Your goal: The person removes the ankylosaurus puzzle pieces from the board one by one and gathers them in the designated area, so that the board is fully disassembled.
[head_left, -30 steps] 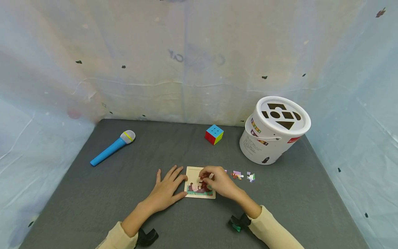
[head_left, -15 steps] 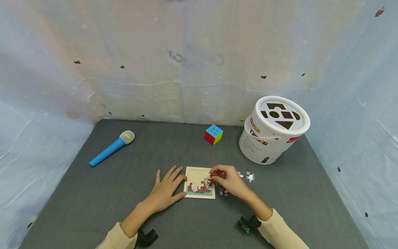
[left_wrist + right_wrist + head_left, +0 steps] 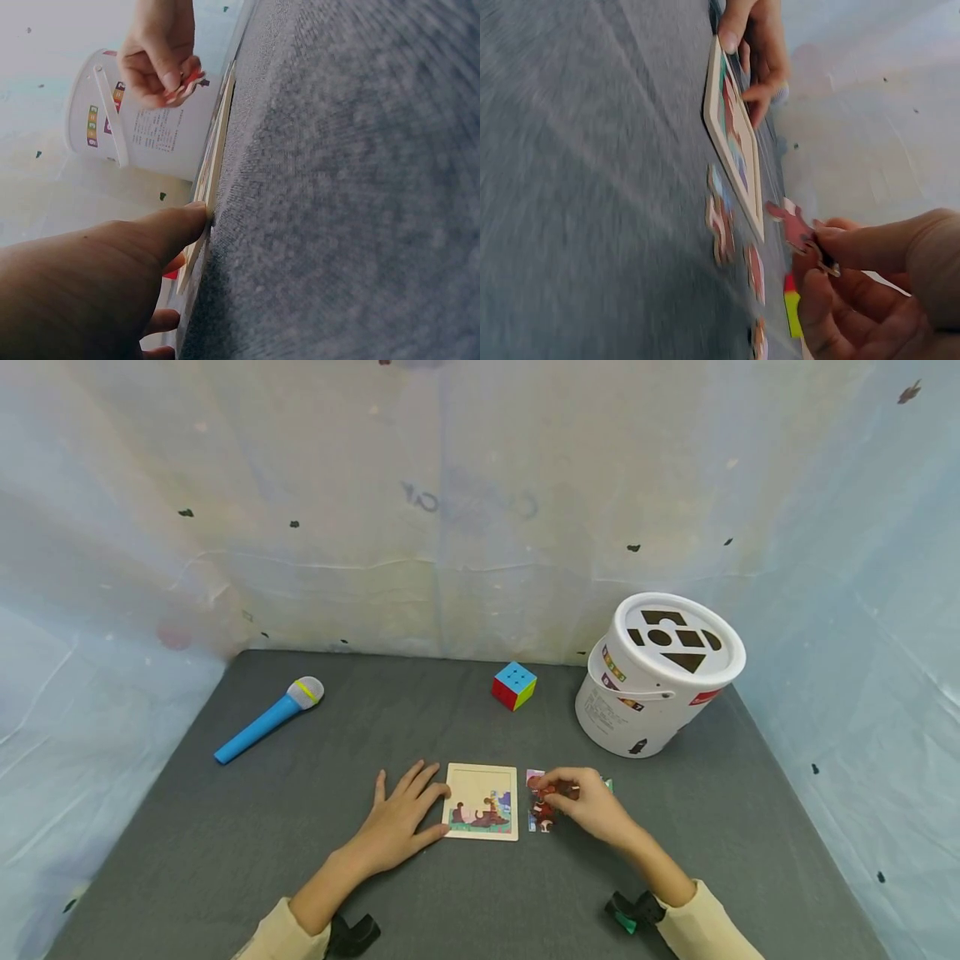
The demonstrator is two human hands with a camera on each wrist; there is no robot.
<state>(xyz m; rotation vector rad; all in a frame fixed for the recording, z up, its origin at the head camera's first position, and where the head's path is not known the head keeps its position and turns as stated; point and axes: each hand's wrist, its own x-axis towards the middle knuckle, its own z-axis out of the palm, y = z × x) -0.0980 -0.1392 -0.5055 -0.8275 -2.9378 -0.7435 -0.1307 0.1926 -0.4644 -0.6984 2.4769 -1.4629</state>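
A wooden puzzle tray [image 3: 474, 781] lies flat on the dark table, with pieces fitted along its bottom and lower right. My left hand [image 3: 401, 820] rests beside it with fingers spread, thumb and fingertips at the tray's left edge. Just right of the tray, my right hand [image 3: 595, 806] pinches a reddish-brown puzzle piece [image 3: 793, 225] between thumb and fingers, raised over the table in the right wrist view. Beneath that hand lie loose puzzle pieces [image 3: 720, 217], near the tray's right edge. Another loose piece [image 3: 608, 785] shows partly behind the right hand.
A white lidded bucket [image 3: 660, 677] with shape cutouts stands at the back right. Toward the back middle sits a puzzle cube [image 3: 514, 685]. A blue toy microphone [image 3: 268, 720] lies at the left. Pale sheeting [image 3: 480, 510] surrounds the table [image 3: 375, 710].
My right hand has moved right, from over the tray to over the loose pieces, carrying the reddish-brown piece. My left hand stays at the tray's edge.
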